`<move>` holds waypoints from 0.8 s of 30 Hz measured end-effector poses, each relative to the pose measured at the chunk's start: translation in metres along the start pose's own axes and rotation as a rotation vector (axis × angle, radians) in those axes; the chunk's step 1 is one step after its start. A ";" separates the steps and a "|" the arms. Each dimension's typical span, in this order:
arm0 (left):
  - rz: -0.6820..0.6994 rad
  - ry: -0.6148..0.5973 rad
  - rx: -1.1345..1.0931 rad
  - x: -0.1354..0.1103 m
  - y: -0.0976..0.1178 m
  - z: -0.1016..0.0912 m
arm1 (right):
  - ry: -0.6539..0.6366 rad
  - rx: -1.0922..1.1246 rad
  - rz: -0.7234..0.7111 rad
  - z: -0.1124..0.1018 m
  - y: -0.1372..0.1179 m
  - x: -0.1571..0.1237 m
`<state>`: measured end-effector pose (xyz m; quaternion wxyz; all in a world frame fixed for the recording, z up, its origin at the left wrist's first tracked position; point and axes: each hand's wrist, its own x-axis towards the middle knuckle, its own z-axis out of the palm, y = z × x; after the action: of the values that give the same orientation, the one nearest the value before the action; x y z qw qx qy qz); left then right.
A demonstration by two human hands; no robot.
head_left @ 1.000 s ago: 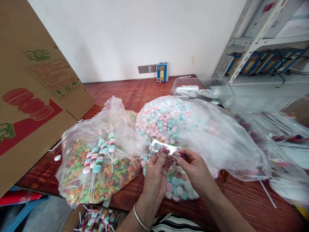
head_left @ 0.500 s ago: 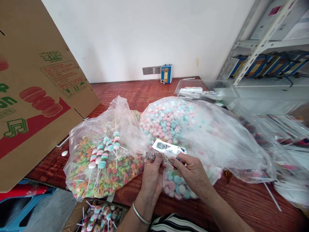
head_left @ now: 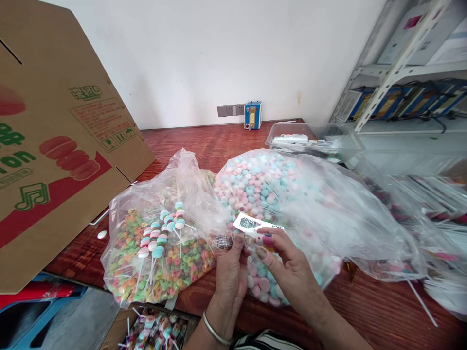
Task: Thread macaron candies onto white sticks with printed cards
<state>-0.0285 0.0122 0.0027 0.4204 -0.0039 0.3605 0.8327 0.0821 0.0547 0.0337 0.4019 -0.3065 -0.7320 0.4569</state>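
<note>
Red wooden table (head_left: 226,141), both hands' (head_left: 228,270) grips pinching a printed wrapper (head_left: 251,226) over candy bags (head_left: 270,189).

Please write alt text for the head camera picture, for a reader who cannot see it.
Two hands, the left hand and the right hand, hold a small printed wrapper over clear bags of pastel candies and colourful rings on a red wooden table.

Head cam, looks fwd/down, close over table (head_left: 204,141), wall behind.
</note>
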 end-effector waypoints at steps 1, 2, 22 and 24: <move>0.035 -0.005 0.036 -0.001 0.000 0.000 | -0.011 0.037 0.043 0.002 0.001 0.001; 0.046 -0.021 0.066 -0.002 0.001 0.000 | -0.017 0.072 0.077 0.003 0.001 0.001; -0.283 -0.029 -0.103 0.010 0.007 -0.007 | 0.038 0.040 0.062 0.006 0.008 0.003; -0.357 -0.014 -0.176 0.013 0.007 -0.009 | 0.014 0.001 -0.009 0.006 0.002 0.004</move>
<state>-0.0443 0.0134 -0.0037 0.5618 -0.0985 0.2767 0.7734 0.0753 0.0565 0.0313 0.4093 -0.3063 -0.7301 0.4535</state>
